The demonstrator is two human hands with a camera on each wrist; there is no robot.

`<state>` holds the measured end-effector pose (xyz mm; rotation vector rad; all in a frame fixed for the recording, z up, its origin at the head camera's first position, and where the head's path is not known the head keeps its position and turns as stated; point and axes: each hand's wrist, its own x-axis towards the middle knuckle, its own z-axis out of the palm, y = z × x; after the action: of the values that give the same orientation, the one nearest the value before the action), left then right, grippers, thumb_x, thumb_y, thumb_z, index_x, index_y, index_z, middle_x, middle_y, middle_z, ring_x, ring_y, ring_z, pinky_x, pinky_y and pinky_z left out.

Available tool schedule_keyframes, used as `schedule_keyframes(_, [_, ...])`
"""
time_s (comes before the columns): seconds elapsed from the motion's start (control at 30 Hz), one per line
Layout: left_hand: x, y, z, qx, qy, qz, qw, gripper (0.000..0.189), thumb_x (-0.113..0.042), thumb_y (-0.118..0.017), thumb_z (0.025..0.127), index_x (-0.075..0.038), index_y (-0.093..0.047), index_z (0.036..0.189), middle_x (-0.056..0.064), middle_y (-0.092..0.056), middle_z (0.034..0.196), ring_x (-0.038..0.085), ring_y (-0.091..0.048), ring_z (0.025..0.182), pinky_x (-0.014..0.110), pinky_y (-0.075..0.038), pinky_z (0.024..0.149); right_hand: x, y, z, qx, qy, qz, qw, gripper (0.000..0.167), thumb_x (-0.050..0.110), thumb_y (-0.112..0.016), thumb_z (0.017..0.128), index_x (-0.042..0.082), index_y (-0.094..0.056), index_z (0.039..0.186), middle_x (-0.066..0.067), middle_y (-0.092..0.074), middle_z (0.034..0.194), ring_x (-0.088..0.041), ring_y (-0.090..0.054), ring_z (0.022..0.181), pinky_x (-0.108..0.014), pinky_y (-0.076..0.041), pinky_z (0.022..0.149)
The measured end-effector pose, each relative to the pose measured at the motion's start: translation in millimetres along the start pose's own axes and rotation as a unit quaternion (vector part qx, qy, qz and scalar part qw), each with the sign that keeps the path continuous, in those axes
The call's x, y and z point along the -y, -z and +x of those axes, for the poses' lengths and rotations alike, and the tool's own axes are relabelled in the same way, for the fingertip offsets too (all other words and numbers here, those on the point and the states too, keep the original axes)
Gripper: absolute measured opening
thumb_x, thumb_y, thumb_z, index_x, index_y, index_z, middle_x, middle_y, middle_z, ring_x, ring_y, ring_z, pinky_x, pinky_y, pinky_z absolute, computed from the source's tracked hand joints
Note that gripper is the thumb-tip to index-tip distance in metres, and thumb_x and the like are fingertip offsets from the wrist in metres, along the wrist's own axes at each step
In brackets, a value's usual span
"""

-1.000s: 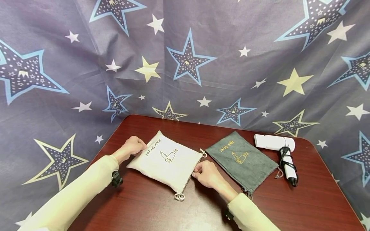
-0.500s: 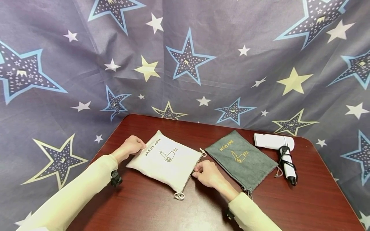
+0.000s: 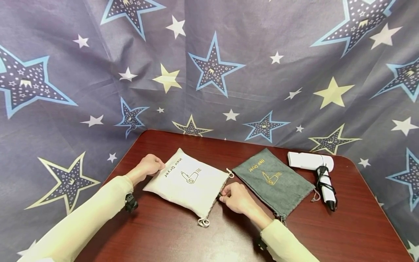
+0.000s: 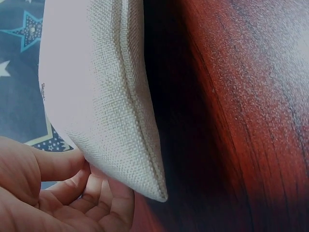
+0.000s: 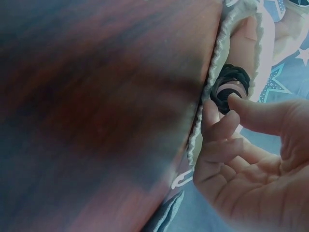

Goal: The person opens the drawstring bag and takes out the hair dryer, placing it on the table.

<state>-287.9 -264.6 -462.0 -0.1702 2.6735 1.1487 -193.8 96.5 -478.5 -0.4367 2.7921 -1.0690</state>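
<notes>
A cream drawstring bag [image 3: 191, 182], printed "Hair Dryer", lies on the table, bulging. My left hand [image 3: 151, 165] pinches its closed end near a corner; in the left wrist view, thumb and fingers of that hand [image 4: 72, 188] meet on the cloth. My right hand [image 3: 238, 198] is at the bag's mouth. The right wrist view shows the mouth open, with a pink handle wound in black cord [image 5: 229, 77] inside, seemingly a hair dryer. Thumb and forefinger of the right hand [image 5: 251, 159] pinch its black end. The rest of it is hidden in the bag.
A grey drawstring bag [image 3: 273, 182] with the same print lies flat to the right. Beyond it a white hair dryer [image 3: 309, 162] rests, its handle wrapped in black cord. The dark red table [image 3: 356, 218] ends at a star-patterned curtain [image 3: 262, 91].
My right hand has shifted slightly away from the bag's mouth, and a bit of black now shows between its fingertips and the bag. The left hand stays in place.
</notes>
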Motion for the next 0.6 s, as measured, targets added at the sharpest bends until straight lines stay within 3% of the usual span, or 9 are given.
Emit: schedule_keyframes(0.6, [0.7, 0.4, 1.1, -0.002, -0.004, -0.002, 1.0000, 0.013, -0.004, -0.066, 0.097, 0.003, -0.077, 0.094, 0.016, -0.071, 0.109, 0.027, -0.063, 0.099, 0.032, -0.058, 0.073, -1.7, 2.6, -4.3, 0.008, -0.001, 0.006, 1.0000, 0.010, 0.008, -0.081, 0.090, 0.009, -0.072, 0.084, 0.004, -0.068, 0.079, -0.011, -0.062, 0.075, -0.037, -0.053, 0.073])
